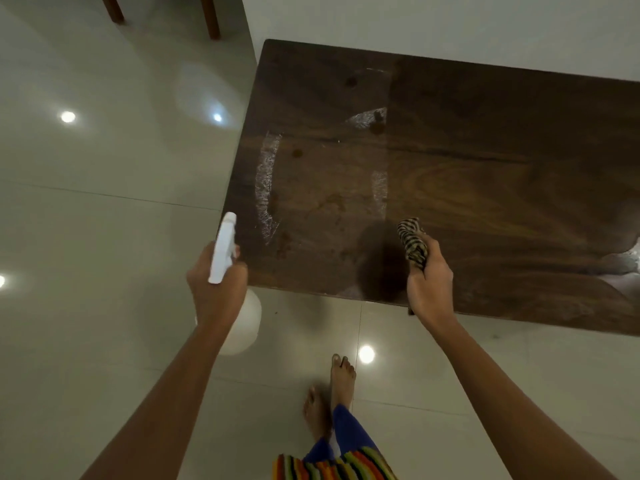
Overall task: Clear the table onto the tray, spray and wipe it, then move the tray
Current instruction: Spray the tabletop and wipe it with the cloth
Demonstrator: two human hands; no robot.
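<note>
Nearest the camera, two bare feet [341, 379] stand on the glossy tiled floor [104, 237] below a striped, many-coloured garment [346, 459]. Both arms reach forward.

The left hand [216, 289] grips a white spray bottle [223, 249] by its neck, its fingers [239, 271] curled round it under the trigger head. The bottle's round body hangs below the hand over the floor, just off the desk's near left corner. The nozzle points away from the person, along the desk's left edge.

The right hand [429, 285] is over the near edge of the desk [485, 168], and its fingers [437, 258] are closed around a bunched striped cloth [412, 242]. The cloth sticks out past the fingertips toward the middle of the desk (whether it touches the wood cannot be told). A round dark shadow lies just left of it.

Farther in, pale wet streaks [266, 181] run near the left edge and across the middle of the dark wooden top. Beyond the far left corner, two wooden furniture legs [211, 15] stand on the floor.
</note>
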